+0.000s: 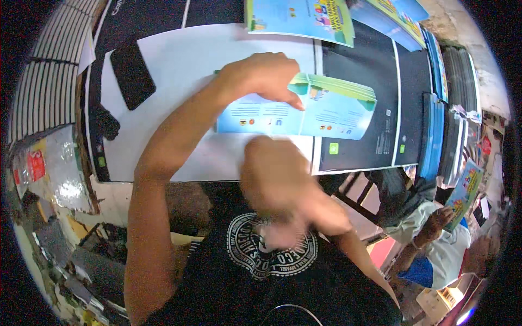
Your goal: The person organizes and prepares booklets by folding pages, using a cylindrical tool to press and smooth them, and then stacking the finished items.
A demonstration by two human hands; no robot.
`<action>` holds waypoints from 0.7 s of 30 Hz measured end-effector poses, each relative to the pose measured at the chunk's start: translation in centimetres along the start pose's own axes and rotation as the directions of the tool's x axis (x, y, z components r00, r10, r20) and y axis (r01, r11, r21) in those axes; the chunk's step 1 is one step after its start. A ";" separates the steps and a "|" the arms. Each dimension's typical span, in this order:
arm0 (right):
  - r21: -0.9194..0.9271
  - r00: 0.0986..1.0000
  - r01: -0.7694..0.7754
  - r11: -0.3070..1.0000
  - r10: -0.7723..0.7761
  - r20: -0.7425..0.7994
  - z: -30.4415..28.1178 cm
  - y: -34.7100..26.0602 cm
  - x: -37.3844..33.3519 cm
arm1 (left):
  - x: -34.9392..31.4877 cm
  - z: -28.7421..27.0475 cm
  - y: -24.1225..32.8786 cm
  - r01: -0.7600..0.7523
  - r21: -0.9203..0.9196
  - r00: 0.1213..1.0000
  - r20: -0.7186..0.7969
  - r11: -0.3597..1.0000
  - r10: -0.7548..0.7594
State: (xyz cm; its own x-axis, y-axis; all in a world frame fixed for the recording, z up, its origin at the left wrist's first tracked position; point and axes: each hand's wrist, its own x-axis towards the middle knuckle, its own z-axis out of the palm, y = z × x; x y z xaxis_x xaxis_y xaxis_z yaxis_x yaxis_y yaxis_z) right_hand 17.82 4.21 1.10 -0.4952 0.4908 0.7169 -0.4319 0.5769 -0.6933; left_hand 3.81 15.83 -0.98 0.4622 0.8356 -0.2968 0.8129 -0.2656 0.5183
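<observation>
My left hand [266,76] rests on a fanned pile of light blue and green printed booklets [340,111] lying on the white sheet. Its thumb presses down near a pale line across the middle of the pile, and its fingers curl over the far side. Nearer my chest, my right hand [277,168] is smeared by motion, apart from the pile, so its fingers cannot be made out. More booklets of the same colours [299,19] lie beyond my left hand.
A large white sheet [179,60] covers part of a black work surface [364,70]. A black phone-like rectangle [133,75] and a small dark object [103,121] lie at left. Blue-edged stacks [432,133] stand at right. Another person [443,247] holds a booklet [466,190] at lower right.
</observation>
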 end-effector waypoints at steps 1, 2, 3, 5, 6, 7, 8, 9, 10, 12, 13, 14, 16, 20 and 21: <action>-0.193 0.962 -0.105 0.976 0.148 0.229 -1.0 2.9 -0.3 | -0.2 -0.4 -0.1 0.022 -0.011 0.999 0.040 1.000 -0.021; 0.014 0.988 -0.072 0.997 0.069 0.135 -0.6 5.5 -1.1 | -0.1 -0.9 -0.1 0.039 -0.014 0.996 0.083 0.999 -0.038; -0.009 0.987 -0.118 0.993 0.119 0.105 -0.1 5.4 -1.5 | 0.0 -0.9 -0.9 0.037 -0.014 0.996 0.079 0.999 -0.035; -0.028 0.983 -0.164 0.986 0.165 0.077 0.1 5.2 -1.6 | 0.6 -1.1 -2.3 -0.127 -0.109 0.982 0.129 0.986 0.140; -0.041 0.982 -0.166 0.985 0.169 0.084 -0.1 5.2 -1.5 | 0.4 -1.2 -2.3 -0.127 -0.109 0.981 0.134 0.986 0.142; -0.052 0.981 -0.167 0.985 0.172 0.092 -0.3 5.1 -1.3 | 0.3 -1.3 -2.3 -0.105 -0.176 0.979 0.155 0.979 0.133; -0.053 0.970 -0.203 0.978 0.208 0.125 -0.5 4.6 -1.4 | 0.1 -1.4 -2.4 -0.079 -0.242 0.977 0.176 0.967 0.124; -0.040 0.975 -0.180 0.983 0.184 0.127 -0.8 4.0 -1.2 | -0.2 -1.2 -2.4 -0.069 -0.239 0.978 0.174 0.969 0.113; -0.020 0.979 -0.155 0.988 0.156 0.134 -1.0 3.2 -0.6 | -0.5 -0.8 -2.1 -0.104 -0.193 0.984 0.124 0.976 0.130; 0.154 0.997 -0.056 0.987 0.048 0.053 -1.7 -0.8 2.0 | -0.7 -0.3 -0.5 -0.129 -0.073 0.990 0.053 0.989 0.133; 0.169 1.000 -0.001 0.986 0.000 0.005 -1.6 -1.4 2.3 | -0.3 -0.2 -0.1 -0.128 -0.081 0.990 0.054 0.988 0.132; 0.212 0.998 0.066 0.975 -0.059 -0.038 -1.1 -1.5 2.3 | -0.5 0.0 -0.1 -0.083 -0.110 0.993 0.070 0.990 0.091; -0.026 0.973 -0.022 0.999 0.027 0.231 -0.4 -0.2 0.5 | 0.0 0.1 -0.3 -0.081 -0.149 0.996 0.022 0.985 0.085; 0.027 0.960 -0.236 0.971 0.229 0.160 -0.1 4.4 1.0 | -0.1 -0.3 -1.2 -0.102 -0.173 0.984 0.125 0.980 0.125; 0.028 0.961 -0.232 0.972 0.225 0.161 -0.5 4.5 0.9 | -0.2 0.1 -1.2 -0.112 -0.185 0.986 0.103 0.976 0.133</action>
State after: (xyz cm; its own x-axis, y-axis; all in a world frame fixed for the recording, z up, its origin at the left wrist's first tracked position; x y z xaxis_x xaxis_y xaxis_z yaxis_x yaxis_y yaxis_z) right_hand 15.81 7.57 -1.30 -0.6945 0.4961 0.5211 -0.3263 0.4284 -0.8426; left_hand 2.74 15.93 -1.61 0.6001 0.7388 -0.3066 0.6763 -0.2639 0.6877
